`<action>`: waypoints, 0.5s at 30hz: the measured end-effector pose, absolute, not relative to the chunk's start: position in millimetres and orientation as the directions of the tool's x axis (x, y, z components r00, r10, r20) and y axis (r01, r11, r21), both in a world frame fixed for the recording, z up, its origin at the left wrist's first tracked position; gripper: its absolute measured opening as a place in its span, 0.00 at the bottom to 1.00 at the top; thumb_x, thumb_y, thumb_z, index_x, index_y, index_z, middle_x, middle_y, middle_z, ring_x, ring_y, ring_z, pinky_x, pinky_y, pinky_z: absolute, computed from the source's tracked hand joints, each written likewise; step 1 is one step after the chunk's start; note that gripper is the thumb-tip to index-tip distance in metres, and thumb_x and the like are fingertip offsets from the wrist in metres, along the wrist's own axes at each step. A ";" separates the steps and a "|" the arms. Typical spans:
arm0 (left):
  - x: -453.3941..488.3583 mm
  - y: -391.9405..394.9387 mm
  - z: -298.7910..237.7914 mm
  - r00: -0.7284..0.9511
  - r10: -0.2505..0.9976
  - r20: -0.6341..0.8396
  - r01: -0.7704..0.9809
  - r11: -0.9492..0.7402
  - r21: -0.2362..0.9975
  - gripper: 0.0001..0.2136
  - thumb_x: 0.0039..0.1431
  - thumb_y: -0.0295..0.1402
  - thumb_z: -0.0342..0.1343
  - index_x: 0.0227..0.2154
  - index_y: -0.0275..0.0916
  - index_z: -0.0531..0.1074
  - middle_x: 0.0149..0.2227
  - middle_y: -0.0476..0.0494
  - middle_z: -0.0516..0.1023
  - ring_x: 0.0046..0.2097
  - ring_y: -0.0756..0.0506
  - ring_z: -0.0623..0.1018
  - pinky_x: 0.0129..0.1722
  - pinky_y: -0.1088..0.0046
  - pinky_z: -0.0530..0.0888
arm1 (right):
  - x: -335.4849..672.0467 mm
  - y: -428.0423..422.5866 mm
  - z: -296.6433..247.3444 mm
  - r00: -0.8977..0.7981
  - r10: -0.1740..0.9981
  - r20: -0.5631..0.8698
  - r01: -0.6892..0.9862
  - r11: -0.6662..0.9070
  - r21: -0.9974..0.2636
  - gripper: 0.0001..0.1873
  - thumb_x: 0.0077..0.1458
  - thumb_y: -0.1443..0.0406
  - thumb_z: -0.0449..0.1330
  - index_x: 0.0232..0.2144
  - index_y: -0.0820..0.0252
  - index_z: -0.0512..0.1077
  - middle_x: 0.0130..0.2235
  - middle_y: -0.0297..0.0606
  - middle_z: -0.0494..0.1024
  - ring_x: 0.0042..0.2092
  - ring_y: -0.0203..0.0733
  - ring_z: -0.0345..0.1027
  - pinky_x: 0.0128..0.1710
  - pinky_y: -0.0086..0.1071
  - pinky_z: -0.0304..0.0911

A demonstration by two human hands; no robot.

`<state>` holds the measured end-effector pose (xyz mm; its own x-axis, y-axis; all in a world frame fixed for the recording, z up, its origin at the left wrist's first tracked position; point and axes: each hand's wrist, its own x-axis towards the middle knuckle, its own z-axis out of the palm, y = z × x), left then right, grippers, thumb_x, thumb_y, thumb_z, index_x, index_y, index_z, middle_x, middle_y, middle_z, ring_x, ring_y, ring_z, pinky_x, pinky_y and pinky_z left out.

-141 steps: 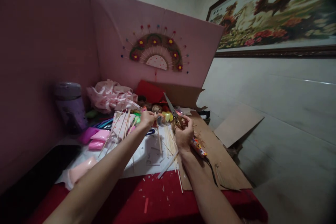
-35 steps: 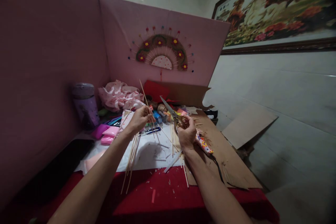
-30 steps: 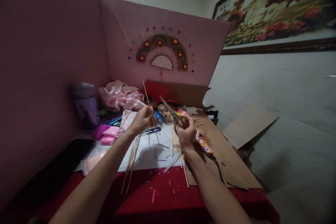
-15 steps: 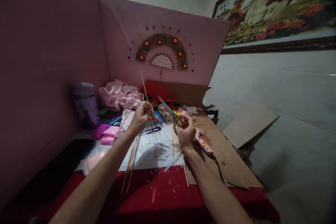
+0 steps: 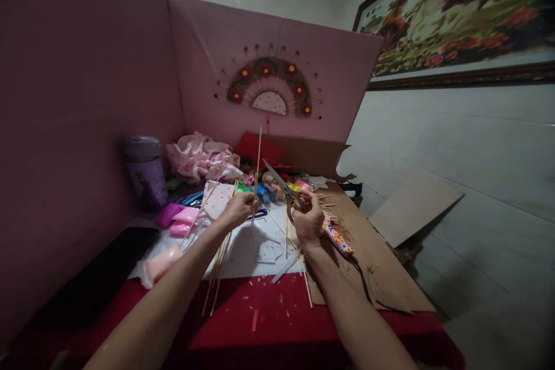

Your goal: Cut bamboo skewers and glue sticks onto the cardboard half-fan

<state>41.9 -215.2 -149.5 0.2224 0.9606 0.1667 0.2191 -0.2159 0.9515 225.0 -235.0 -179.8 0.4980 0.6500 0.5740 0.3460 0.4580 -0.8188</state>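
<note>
In my left hand [image 5: 241, 211] are thin wooden sticks [image 5: 259, 156], held nearly upright; one rises well above a shorter one. The fingers are closed round them over the white sheet. My right hand [image 5: 309, 219] is wrapped round the handles of a pair of scissors [image 5: 276, 176]. Its blades point up and left, apart from the sticks, and look close together. Beneath my right hand lies a bundle of loose sticks [image 5: 292, 237]. More sticks [image 5: 220, 266] lie beside my left forearm, running over the table's front edge.
A glue gun with a flowered body [image 5: 337, 237] rests on brown cardboard [image 5: 368, 254] at the right. Pink packets [image 5: 185, 215], dotted cloth [image 5: 202, 156] and a purple tumbler [image 5: 145, 173] stand at the left. A fan-shaped decoration [image 5: 269, 84] is on the pink panel behind.
My left hand has lowered slightly, and the sticks in it have swung from a left lean to nearly upright. My right hand and the scissors have hardly moved.
</note>
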 end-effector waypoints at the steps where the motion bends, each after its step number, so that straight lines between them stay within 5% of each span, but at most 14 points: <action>1: 40.5 -214.9 -149.4 0.225 0.961 0.162 0.227 -0.213 0.950 0.09 0.46 0.33 0.56 0.17 0.36 0.64 0.17 0.53 0.66 0.20 0.54 0.68 0.21 0.80 0.66 | 225.2 -234.5 -180.5 0.498 0.650 0.574 0.341 0.462 -0.819 0.25 0.34 0.70 0.55 0.41 0.58 0.70 0.36 0.35 0.75 0.37 0.42 0.69 0.40 0.36 0.65; 15: 43.8 -219.2 -145.5 0.184 0.973 0.142 0.143 -0.169 0.975 0.06 0.42 0.28 0.58 0.18 0.35 0.65 0.14 0.54 0.66 0.17 0.53 0.69 0.19 0.77 0.69 | 227.2 -230.2 -185.9 0.499 0.656 0.566 0.314 0.472 -0.824 0.26 0.33 0.70 0.55 0.41 0.60 0.70 0.36 0.36 0.73 0.38 0.42 0.69 0.41 0.37 0.65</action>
